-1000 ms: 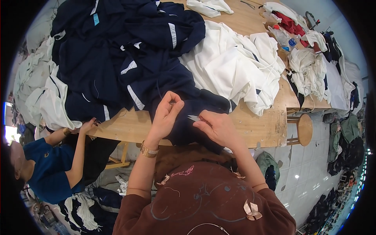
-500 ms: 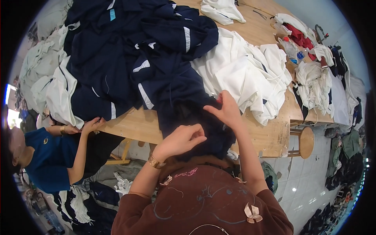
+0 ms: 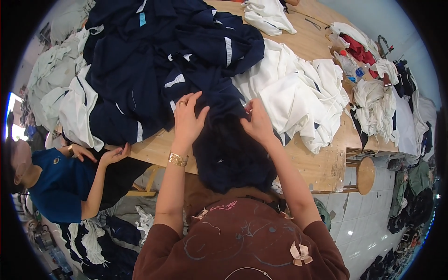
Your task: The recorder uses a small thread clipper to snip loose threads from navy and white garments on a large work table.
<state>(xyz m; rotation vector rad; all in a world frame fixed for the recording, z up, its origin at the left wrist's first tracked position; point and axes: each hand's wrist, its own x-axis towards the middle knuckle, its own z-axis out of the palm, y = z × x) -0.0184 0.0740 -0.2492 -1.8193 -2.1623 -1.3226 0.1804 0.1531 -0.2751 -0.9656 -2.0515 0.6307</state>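
A dark navy garment (image 3: 233, 161) hangs over the table's near edge in front of me and joins a large heap of navy clothing (image 3: 140, 60) with white strips. My left hand (image 3: 189, 119) lies on the left part of this cloth, fingers extended and thumb apart, holding nothing visible. Across from it, my right hand (image 3: 259, 123) is at the cloth's right side with its fingers curled in. A small pale tip shows by those fingers, but what they hold is too small to make out. White garments (image 3: 298, 88) are piled right beside my right hand.
A co-worker in a blue shirt (image 3: 60, 186) sits at the left, hands at the heap's edge. White clothes (image 3: 77, 112) hang there. On the wooden table (image 3: 312, 163) lie another white bundle (image 3: 268, 16) and a plastic bottle (image 3: 345, 60). A wooden stool (image 3: 365, 176) stands at right.
My left hand has moved forward and up from near my body onto the navy cloth, its fingers opening. My right hand has shifted slightly left and its fingers have curled more.
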